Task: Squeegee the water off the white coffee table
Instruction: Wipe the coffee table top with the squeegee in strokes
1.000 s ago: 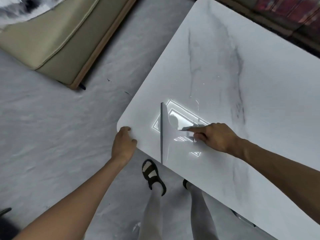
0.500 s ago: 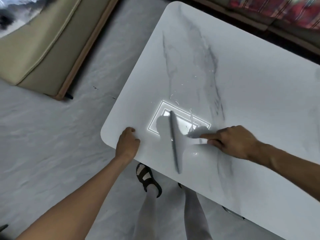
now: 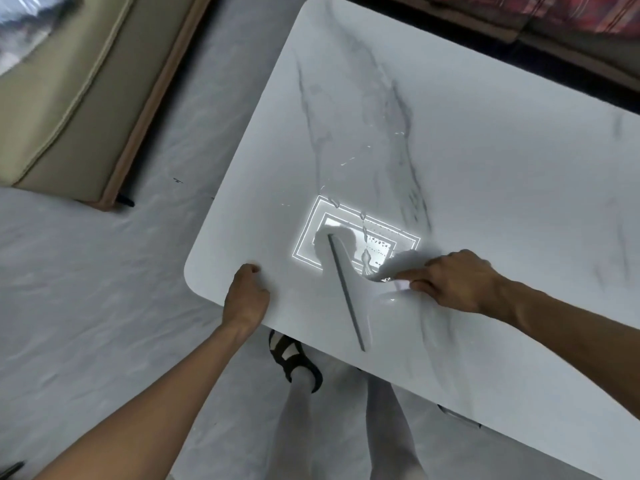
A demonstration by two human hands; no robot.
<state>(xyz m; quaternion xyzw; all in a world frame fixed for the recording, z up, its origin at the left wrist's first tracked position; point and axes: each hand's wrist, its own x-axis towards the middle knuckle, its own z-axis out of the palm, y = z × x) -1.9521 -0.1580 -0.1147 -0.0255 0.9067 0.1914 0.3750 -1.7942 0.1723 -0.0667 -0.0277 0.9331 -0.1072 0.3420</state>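
The white marble-look coffee table [image 3: 485,161] fills the right of the view. A white squeegee [image 3: 360,299] with a grey rubber blade lies on it near the front edge, the blade running diagonally. My right hand [image 3: 457,282] grips the squeegee's handle, fingers curled round it. Beads and streaks of water [image 3: 363,223] glint just beyond the blade, over a bright rectangular light reflection. My left hand [image 3: 246,296] grips the table's near corner edge, to the left of the squeegee.
A beige sofa [image 3: 69,98] with a wooden base stands at the upper left. Grey-white floor [image 3: 104,306] lies to the left. My legs and a black sandal [image 3: 294,362] stand right at the table's front edge. A dark ledge runs along the far side.
The squeegee has shifted right along the table and its blade has tilted from near vertical to diagonal. My left hand stays on the corner edge.
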